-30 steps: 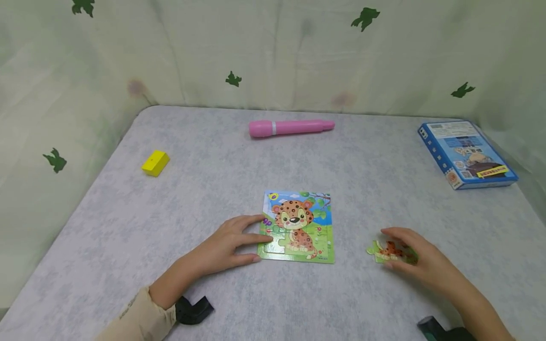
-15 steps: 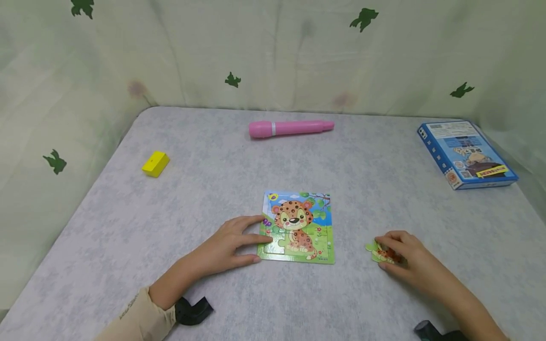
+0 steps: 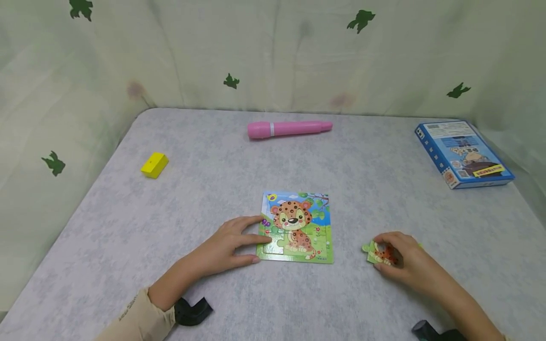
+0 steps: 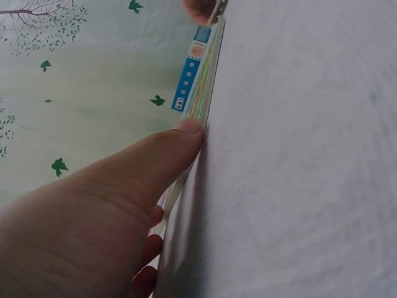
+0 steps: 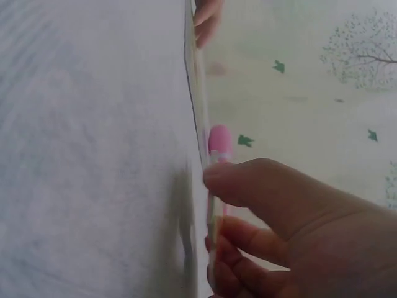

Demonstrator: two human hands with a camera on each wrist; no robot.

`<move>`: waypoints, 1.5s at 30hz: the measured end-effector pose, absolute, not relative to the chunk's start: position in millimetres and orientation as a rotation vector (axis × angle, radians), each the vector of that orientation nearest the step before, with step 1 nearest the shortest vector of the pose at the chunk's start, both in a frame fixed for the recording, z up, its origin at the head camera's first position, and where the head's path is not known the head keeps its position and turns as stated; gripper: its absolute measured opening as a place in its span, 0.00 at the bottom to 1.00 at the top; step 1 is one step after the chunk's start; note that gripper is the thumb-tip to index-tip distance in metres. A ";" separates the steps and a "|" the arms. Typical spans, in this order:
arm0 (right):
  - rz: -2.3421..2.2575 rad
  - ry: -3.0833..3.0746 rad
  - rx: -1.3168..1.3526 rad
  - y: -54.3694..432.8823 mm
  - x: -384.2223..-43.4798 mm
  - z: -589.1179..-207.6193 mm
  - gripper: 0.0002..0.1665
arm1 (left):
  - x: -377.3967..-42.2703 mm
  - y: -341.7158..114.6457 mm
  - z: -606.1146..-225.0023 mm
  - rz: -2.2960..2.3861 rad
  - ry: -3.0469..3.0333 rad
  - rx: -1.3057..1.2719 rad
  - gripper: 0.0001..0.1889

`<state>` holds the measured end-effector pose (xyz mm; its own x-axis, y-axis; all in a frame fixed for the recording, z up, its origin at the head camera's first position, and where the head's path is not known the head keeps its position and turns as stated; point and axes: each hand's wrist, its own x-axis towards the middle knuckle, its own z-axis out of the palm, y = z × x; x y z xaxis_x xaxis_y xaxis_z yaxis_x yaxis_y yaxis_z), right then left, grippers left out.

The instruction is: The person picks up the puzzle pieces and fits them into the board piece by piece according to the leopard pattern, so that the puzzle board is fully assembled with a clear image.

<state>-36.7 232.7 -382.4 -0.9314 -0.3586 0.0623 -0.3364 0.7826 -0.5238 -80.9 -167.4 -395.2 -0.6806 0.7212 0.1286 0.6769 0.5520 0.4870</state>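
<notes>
A square jigsaw puzzle (image 3: 319, 237) with a spotted cub on it lies flat in the middle of the table. At its lower left a pale bare spot shows in the picture. My left hand (image 3: 226, 246) rests on the puzzle's left side with fingers spread and nearly straight; the thumb (image 4: 167, 146) lies at its edge. Off to the right, my right hand (image 3: 405, 258) pinches a green and orange spotted puzzle piece (image 3: 381, 255) between thumb and fingers, close to the tabletop. The palm side of that grip is partly hidden in the head view.
Toward the back lies a pink microphone-shaped stick (image 3: 290, 129). A yellow block (image 3: 155, 165) sits at the left, and a blue box (image 3: 465, 154) is at the right back corner. Pale curtains (image 3: 273, 57) with green bird shapes hang behind the table (image 3: 204, 180).
My right hand has closed its fingers on the puzzle piece and moved slightly left with it. The left hand has stayed in place on the puzzle.
</notes>
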 end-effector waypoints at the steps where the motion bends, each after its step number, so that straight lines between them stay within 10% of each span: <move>1: -0.850 2.937 -0.582 231.6 -36.2 -380.9 0.27 | -80.6 -167.4 -395.1 0.786 2.691 1.212 0.21; 20: -1.159 2.800 -1.080 146.7 -54.5 -352.1 0.28 | -75.2 -160.8 -396.9 0.741 2.717 1.331 0.20; 45: -0.988 2.646 -1.048 104.9 -81.8 -390.0 0.24 | -72.1 -152.3 -402.4 0.616 2.725 1.356 0.25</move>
